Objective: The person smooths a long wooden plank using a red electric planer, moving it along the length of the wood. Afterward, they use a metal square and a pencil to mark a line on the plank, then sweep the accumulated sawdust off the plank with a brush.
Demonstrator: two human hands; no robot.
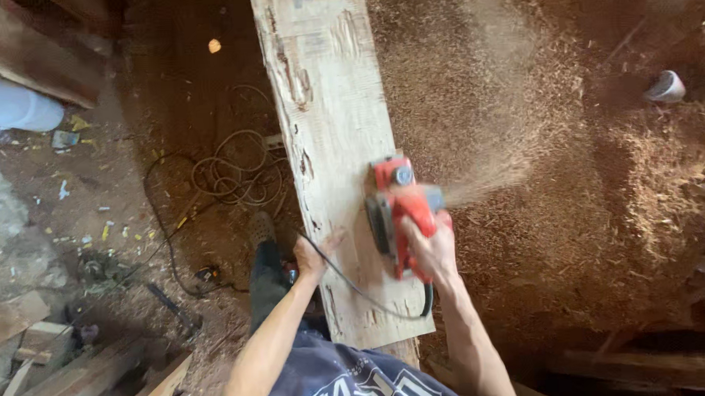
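- Your right hand (431, 250) gripped the red electric planer (400, 212), which sat on the pale plank (326, 105) near its right edge.
- Your left hand (312, 258) lay open-fingered at the plank's left edge, touching the black cord (364, 295).
- Risk: the cord looped close behind the planer and could have snagged; sawdust spray (485, 178) may have obscured your view.
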